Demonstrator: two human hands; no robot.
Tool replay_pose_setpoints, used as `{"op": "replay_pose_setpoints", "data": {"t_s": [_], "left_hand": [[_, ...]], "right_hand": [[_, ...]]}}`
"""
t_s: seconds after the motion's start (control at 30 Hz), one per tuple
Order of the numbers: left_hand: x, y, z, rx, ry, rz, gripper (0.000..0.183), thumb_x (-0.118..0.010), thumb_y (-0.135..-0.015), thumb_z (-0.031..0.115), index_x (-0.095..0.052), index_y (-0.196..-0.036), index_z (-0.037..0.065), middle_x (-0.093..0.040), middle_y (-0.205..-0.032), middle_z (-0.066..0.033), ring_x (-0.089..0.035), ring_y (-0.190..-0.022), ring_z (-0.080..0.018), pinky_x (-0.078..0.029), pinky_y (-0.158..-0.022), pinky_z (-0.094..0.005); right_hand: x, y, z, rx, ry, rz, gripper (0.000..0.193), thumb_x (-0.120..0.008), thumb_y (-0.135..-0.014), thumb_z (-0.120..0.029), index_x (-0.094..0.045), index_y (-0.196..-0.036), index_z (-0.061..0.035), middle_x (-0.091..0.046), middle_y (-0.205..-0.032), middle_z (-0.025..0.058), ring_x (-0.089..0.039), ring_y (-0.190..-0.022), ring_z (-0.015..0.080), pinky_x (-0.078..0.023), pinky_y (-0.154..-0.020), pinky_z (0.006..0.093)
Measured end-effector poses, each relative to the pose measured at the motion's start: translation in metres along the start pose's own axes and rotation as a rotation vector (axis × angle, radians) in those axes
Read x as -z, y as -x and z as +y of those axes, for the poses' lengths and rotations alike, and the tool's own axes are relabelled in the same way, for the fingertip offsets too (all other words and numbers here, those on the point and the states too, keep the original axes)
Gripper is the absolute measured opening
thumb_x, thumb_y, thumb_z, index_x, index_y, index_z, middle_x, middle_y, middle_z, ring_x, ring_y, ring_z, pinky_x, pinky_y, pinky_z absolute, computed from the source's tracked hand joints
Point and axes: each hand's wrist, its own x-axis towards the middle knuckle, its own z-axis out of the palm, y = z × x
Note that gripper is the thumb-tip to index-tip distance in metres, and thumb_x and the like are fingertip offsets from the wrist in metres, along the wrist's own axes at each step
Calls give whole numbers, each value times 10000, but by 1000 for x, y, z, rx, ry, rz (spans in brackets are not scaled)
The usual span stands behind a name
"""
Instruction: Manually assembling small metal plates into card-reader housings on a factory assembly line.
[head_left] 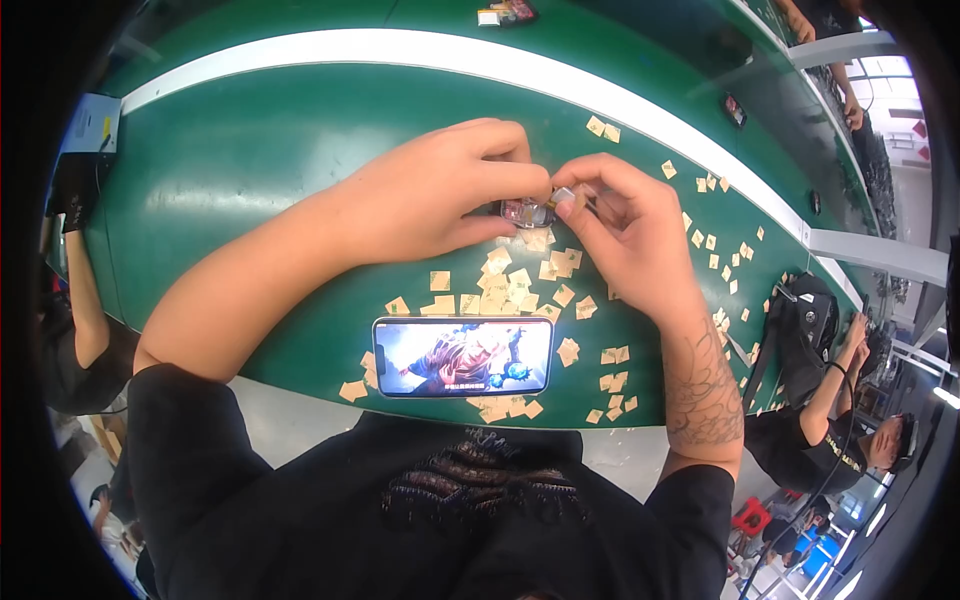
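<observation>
Centrally, a small clear plastic part (527,211) with tiny dark and reddish details inside sits low over the green counter (250,150), pinched between both of the person's hands. The left hand (440,190) comes in from the left, its fingers (520,180) curled down and closed around the part's left and top edges, seemingly to steady it. The right hand (625,235) meets it from the right; its thumb and forefinger are pressed nearly shut on a small pale piece (563,195) at the part's right end, perhaps a sticker or tab, though it is too small to tell. Just below the hands lies a loose heap of small tan paper squares (515,285), and more of them scatter to the right across the counter, likely dropped close so they stay out of the working spot. Nearer the person's body, a smartphone (464,356) lies flat at the counter's front edge, its screen lit with a colourful animated picture and turned to face the person. A white stripe (400,55) runs along the counter beyond the hands. At the right edge, another person in a dark shirt (800,440) sits by the same counter.
</observation>
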Motion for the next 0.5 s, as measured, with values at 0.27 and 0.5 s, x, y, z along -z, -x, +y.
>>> {"op": "replay_pose_setpoints", "data": {"t_s": [0.27,0.5], "left_hand": [[0,0,0,-85,-132,1,257,-857,-856,88,-764,-1096,88,-669,-1135,-67,-686,-985,-254,-583,-868,-383],[-1,1,-1,-115,-196,7,240,-858,-852,106,-771,-1076,93,-679,-1144,-72,-691,-1007,-267,-587,-871,-397]], "right_hand": [[15,-1,4,-109,-257,-122,180,-741,-976,67,-725,-1154,39,-669,-873,-26,-573,-809,24,-486,-731,196],[20,3,-5,-93,-146,-130,166,-766,-966,38,-752,-1132,48,-684,-857,-26,-558,-779,14,-453,-671,204]]}}
